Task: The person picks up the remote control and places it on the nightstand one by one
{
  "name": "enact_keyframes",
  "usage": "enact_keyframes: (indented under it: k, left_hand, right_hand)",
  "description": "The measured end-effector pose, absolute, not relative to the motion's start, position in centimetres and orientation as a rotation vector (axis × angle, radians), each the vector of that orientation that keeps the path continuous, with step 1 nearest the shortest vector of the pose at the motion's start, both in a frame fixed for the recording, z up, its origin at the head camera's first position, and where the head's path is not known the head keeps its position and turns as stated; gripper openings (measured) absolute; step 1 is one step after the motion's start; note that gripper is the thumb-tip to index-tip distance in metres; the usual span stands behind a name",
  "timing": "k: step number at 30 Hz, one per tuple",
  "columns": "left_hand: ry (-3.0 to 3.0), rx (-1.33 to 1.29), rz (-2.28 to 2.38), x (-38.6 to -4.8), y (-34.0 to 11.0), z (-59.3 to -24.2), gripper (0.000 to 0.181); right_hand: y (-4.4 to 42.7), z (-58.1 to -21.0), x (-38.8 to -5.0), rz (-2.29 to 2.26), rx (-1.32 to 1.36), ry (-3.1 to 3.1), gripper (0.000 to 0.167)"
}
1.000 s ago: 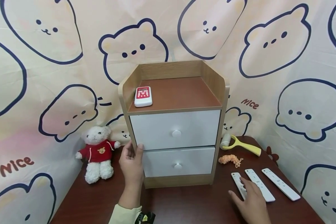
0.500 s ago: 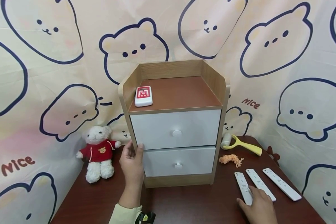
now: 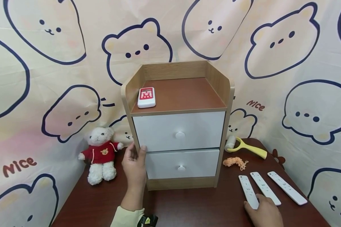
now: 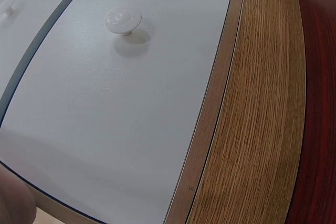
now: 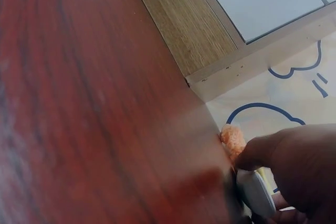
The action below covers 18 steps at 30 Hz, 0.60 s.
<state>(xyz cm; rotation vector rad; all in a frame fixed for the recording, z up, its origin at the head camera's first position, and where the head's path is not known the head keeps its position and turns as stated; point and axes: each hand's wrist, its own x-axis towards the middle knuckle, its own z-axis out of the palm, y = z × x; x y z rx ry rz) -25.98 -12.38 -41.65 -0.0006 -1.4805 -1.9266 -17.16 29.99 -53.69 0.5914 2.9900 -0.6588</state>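
Observation:
A two-drawer wooden cabinet (image 3: pixel 179 184) with white drawer fronts stands on the dark red-brown table. My left hand (image 3: pixel 134 167) grips its left edge, thumb at the front and fingers round the side. In the left wrist view, the lower drawer front (image 4: pixel 131 93) with its round knob fills much of the picture. My right hand (image 3: pixel 265 210) pinches the near end of the leftmost white remote control (image 3: pixel 248 189). The right wrist view shows that remote (image 5: pixel 255 192) between thumb and fingers. Two similar remotes, the middle one (image 3: pixel 265 187) and the right one (image 3: pixel 287 188), lie beside it.
A red-and-white handheld device (image 3: pixel 146 97) lies on the cabinet top. Behind the remotes are an orange crumpled bundle (image 3: pixel 235 162) and a yellow-handled roller (image 3: pixel 247 147). At left sits a white teddy bear (image 3: pixel 102 156) in a red hoodie. Printed cloth hangs behind.
My right hand has moved rightward and lower, closing its fingers on the leftmost remote's near end. That remote has shifted slightly right. My left hand stays on the cabinet edge.

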Motion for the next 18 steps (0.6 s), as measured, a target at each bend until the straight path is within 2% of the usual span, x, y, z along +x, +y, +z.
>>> enact_keyframes:
  k: [7,18]
  left_hand:
    - [-1.476,-0.006,-1.919,-26.02,-12.38,-41.65,0.041]
    - [-1.483,-0.006,-1.923,-25.99,-12.38,-41.66,0.042]
  right_hand:
    - [30.22,-53.60,-17.10,-0.657,0.606,3.001,0.074]
    - [30.31,-53.04,-16.95,-0.653,0.651,3.011,0.076]
